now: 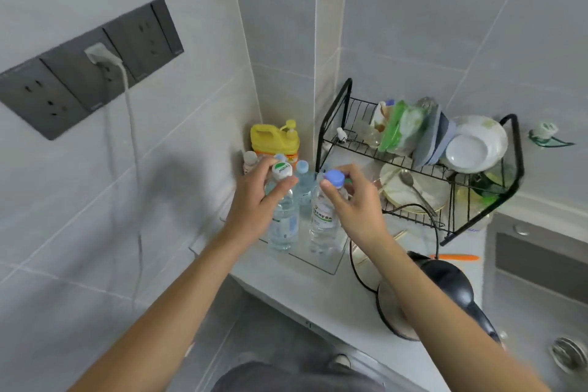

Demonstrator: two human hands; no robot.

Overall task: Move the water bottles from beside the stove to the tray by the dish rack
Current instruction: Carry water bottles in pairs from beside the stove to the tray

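Our left hand [254, 197] and right hand [356, 204] each pinch a bottle neck; both bottles [283, 223] stand on the tray [331, 261] left of the dish rack [420, 165]. We should settle them flat before letting go.

A home kitchen: tiled walls [413, 25], a dish rack [420, 165] of plates at 2 o'clock, a sink [541, 305] at 4 o'clock, an electric kettle [445, 293] on the bench [286, 293].
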